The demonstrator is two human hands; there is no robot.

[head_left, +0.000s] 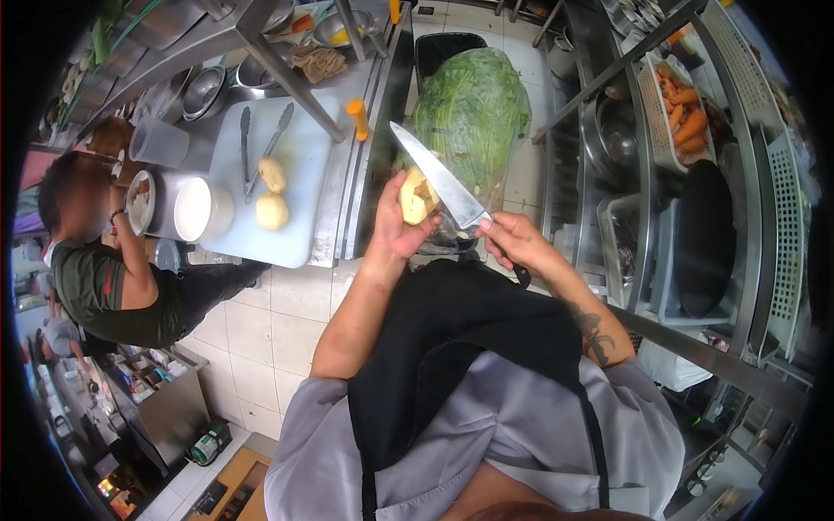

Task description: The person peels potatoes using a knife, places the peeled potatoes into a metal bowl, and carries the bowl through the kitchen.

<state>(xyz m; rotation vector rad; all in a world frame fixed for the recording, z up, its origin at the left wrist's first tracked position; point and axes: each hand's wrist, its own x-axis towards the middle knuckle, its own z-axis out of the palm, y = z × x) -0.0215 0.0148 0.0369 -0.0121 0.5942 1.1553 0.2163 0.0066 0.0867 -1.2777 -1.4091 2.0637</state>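
Note:
A partly peeled potato [415, 201], with brown skin left on one side, rests in the curled fingers of my left hand [397, 224]. My right hand [519, 241] is wrapped around the handle of a chef's knife [441, 181]. Its wide blade points up and to the left, its edge close beside the potato; whether they touch I cannot tell. Two peeled potatoes, one above [272, 174] and one below [272, 211], lie on a white cutting board [306, 174] to the left. Metal tongs [246, 143] lie on the same board.
Beyond my hands, a big plastic bag of leafy greens [473, 117] rests over a black bin [432, 43]. A white tub [196, 211] stands by the board. At left, a person [113, 269] holds a bowl [141, 204]. Shelving on the right holds a basket of carrots [686, 122].

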